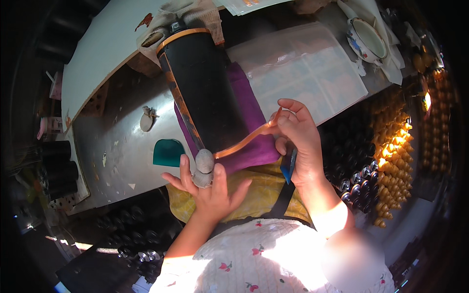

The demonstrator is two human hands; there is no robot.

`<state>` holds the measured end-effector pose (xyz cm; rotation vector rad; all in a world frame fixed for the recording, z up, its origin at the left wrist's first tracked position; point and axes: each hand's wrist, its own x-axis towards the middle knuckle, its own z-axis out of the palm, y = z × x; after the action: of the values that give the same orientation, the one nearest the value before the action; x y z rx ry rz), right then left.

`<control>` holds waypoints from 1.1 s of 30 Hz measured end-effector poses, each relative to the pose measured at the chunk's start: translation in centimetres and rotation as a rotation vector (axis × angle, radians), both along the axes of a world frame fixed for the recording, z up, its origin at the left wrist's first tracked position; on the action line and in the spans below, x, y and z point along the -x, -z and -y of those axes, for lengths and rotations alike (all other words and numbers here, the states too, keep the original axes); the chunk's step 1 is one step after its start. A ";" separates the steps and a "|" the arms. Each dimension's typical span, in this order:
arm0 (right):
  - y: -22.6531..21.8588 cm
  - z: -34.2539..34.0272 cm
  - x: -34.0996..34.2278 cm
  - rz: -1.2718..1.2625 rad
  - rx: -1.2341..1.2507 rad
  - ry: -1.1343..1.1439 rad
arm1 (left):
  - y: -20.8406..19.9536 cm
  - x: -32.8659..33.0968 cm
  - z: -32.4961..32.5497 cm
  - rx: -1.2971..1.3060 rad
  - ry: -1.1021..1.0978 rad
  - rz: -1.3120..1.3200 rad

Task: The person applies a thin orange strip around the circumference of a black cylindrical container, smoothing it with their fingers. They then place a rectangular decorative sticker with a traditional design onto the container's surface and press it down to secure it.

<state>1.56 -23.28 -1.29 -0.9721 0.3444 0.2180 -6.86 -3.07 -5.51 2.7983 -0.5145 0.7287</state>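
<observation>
A black cylinder (207, 88) lies on purple cloth (259, 151). At its near end, the left hand (211, 201) spreads its fingers wide, gray finger covers (204, 161) on some; the right hand (300, 134) pinches a copper-colored strip (242, 143) reaching from that end, a blue tool (289, 167) beside its palm.
</observation>
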 end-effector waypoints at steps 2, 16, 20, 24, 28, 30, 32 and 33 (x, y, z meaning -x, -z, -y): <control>0.2 -0.3 0.1 0.013 -0.019 -0.004 | -0.9 -0.4 0.8 -0.112 0.013 0.041; 0.0 -0.6 0.4 0.249 0.022 0.143 | -6.8 -5.7 2.0 -0.039 -0.103 -0.071; -0.4 -0.5 0.3 0.280 0.066 0.189 | -7.0 -6.7 0.9 -0.070 -0.109 -0.025; 0.8 -0.4 0.3 0.210 0.059 0.177 | -6.9 -6.7 0.5 -0.049 -0.111 -0.021; 1.1 -0.8 0.5 0.163 0.010 0.157 | -6.5 -6.5 -0.1 -0.076 -0.122 0.015; 1.0 -0.9 0.5 0.131 0.015 0.151 | -6.2 -6.3 -0.6 -0.094 -0.142 0.019; 0.7 -1.2 0.6 0.111 0.028 0.138 | -5.8 -6.3 -1.2 -0.080 -0.139 0.059; 0.6 -1.3 0.7 0.106 0.041 0.128 | -5.5 -6.2 -1.5 -0.074 -0.137 0.078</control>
<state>0.88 -22.01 -1.92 -0.9941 0.3138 0.0433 -0.63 -1.57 -0.02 2.9057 -0.3727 0.8671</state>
